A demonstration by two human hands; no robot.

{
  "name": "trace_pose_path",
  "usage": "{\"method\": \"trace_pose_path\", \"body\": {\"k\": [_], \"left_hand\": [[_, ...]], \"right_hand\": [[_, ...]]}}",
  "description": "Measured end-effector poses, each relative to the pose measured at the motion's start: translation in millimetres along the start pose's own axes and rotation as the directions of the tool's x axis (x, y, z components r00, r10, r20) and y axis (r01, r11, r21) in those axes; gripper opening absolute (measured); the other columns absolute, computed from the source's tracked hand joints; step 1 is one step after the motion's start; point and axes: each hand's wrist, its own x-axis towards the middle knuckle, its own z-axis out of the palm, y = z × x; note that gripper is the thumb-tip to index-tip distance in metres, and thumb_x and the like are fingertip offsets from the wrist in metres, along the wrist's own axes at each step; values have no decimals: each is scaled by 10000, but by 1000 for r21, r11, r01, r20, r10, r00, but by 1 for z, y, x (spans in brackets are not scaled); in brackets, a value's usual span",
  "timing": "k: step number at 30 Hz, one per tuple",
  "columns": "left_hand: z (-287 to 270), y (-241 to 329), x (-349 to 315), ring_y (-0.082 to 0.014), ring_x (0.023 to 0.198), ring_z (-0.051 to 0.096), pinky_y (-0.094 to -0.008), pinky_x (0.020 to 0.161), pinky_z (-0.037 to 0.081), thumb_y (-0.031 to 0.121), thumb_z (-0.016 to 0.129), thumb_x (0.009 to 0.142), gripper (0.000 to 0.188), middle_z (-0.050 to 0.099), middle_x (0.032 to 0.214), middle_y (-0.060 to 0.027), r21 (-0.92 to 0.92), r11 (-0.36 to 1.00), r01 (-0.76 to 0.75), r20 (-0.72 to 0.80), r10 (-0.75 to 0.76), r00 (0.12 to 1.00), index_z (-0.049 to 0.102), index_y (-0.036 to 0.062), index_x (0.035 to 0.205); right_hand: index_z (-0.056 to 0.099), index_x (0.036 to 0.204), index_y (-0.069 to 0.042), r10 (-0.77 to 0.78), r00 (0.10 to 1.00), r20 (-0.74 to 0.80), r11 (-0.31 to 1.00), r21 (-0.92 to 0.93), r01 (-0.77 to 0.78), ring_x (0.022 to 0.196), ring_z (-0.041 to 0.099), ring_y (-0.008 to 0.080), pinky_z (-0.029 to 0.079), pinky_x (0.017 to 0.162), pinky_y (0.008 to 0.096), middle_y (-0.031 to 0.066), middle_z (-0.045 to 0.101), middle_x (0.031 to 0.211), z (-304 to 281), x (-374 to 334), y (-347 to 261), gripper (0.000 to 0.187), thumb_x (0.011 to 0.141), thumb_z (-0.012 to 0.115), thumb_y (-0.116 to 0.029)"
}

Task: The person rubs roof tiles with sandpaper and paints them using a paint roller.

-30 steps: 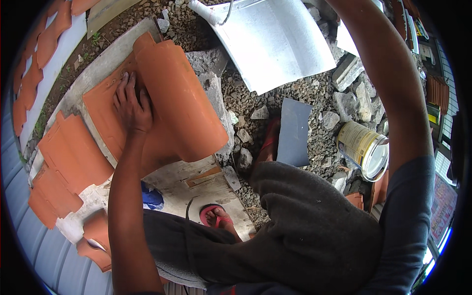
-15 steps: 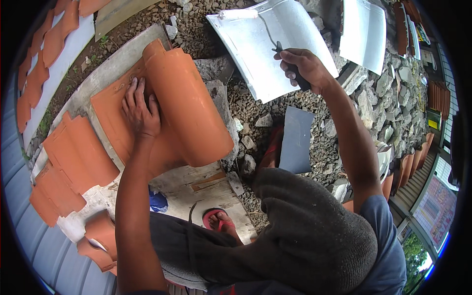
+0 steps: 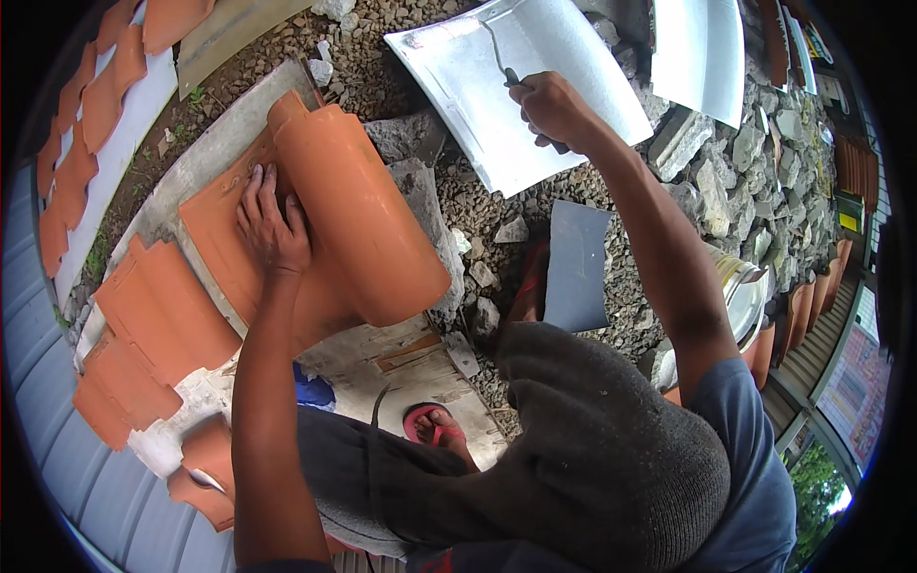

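While left grip (image 3: 274,223) touches tile (image 3: 371,215), right (image 3: 552,107) holds roller (image 3: 513,77).

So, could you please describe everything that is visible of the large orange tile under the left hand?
The large orange tile looks like smooth, slightly glossy fired clay, with no silver coating visible. A thick rounded roll runs along its right side, with a narrower collar at the upper end; a flatter part extends left. It lies diagonally, roll upward, above a pale board, with rubble to its right. The left hand rests on the flatter part, beside the roll.
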Motion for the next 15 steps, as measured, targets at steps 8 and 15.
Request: {"method": "trace_pose_path", "body": {"k": [8,15], "left_hand": [[-1,0,-2,-341,1423,456,-498,1154,331,320,507,1028,519,510,1537,-132,20,1000,17,9,-17,1000,543,92,1492],[2,0,1,-338,1423,457,-498,1166,324,344,501,1031,523,501,1547,-113,10,1000,-5,-4,5,1000,539,120,1502]], "right_hand": [[649,1067,24,6,997,80,955,294,-29,596,527,133,508,547,327,32,562,728,-6,-3,0,299,1101,512,-239],[673,1043,20,-51,995,81,991,129,41,583,548,137,506,506,347,32,566,706,16,-6,9,307,1089,540,-253]]}}
